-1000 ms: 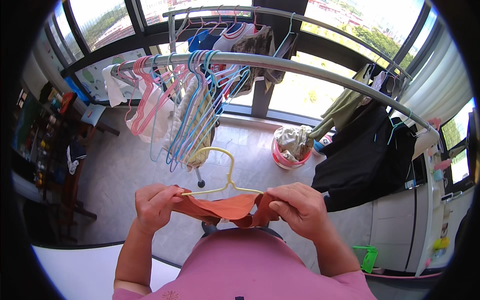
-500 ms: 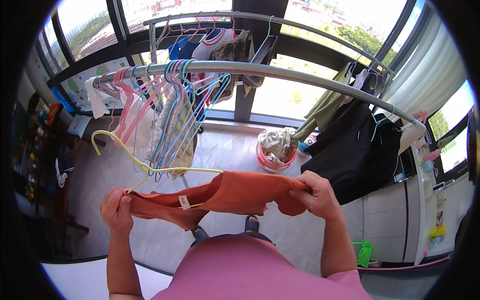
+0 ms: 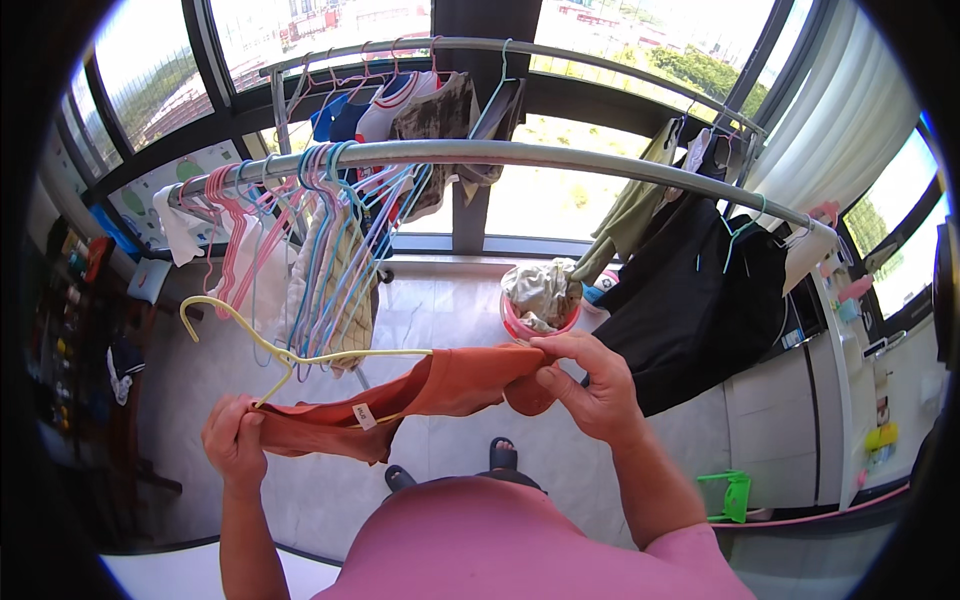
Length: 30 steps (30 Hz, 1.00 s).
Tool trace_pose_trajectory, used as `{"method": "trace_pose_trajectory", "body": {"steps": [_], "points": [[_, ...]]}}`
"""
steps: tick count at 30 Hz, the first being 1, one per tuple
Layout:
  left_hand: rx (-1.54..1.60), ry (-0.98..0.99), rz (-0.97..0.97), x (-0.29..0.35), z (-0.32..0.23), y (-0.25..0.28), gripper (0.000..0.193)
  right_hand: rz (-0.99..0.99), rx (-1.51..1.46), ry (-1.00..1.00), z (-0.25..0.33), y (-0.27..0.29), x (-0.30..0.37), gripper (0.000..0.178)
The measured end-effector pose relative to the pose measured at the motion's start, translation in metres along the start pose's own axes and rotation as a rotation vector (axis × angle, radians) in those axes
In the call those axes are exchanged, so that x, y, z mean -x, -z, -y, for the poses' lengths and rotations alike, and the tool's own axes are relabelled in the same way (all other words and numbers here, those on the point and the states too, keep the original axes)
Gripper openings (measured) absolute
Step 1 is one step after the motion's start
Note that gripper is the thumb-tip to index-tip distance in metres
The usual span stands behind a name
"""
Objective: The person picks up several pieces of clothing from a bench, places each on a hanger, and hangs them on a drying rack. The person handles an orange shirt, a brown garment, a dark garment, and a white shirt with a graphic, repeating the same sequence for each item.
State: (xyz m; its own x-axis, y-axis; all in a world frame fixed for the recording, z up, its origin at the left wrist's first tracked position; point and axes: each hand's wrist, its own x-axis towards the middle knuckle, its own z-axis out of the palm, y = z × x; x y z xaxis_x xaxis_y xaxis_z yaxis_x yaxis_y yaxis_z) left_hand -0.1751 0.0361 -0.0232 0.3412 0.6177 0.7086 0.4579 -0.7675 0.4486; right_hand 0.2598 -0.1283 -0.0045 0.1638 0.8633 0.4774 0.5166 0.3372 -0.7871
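Observation:
An orange-red shirt is stretched between my hands in front of my body, a white label showing at its neckline. The yellow hanger runs into the neck opening, its hook and part of its arms sticking out above the cloth. At the shirt's left end, my left hand pinches the shoulder together with the hanger's end. My right hand grips the right end of the shirt between thumb and fingers. Whether the hanger's other arm reaches as far as that hand is hidden by cloth.
Ahead, a metal rail carries several pink and blue hangers at left and black clothing at right. Behind it stands another rack with clothes by the windows. A pink basin of laundry and a green stool stand on the floor.
My right hand has moved left and slightly up, bringing the shirt's right end in, so the shirt is less stretched. The left hand keeps its hold. The whole view has shifted a little.

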Motion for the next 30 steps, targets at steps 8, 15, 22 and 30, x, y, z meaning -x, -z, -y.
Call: {"method": "trace_pose_trajectory", "body": {"steps": [8,15,22,30], "points": [[-0.019,0.014,0.068,0.004,-0.002,0.008,0.008,-0.025,0.079,0.084,0.003,-0.018,0.003,0.017],[0.004,-0.089,0.109,-0.003,-0.023,-0.002,0.009,0.096,0.252,0.307,0.016,-0.027,-0.012,0.009],[0.023,-0.077,0.096,-0.008,-0.033,-0.008,0.009,0.172,0.320,0.203,0.021,-0.037,-0.007,0.009],[0.051,-0.188,0.203,-0.026,-0.042,-0.016,0.016,0.196,0.343,0.119,0.025,-0.043,0.001,0.007]]}}
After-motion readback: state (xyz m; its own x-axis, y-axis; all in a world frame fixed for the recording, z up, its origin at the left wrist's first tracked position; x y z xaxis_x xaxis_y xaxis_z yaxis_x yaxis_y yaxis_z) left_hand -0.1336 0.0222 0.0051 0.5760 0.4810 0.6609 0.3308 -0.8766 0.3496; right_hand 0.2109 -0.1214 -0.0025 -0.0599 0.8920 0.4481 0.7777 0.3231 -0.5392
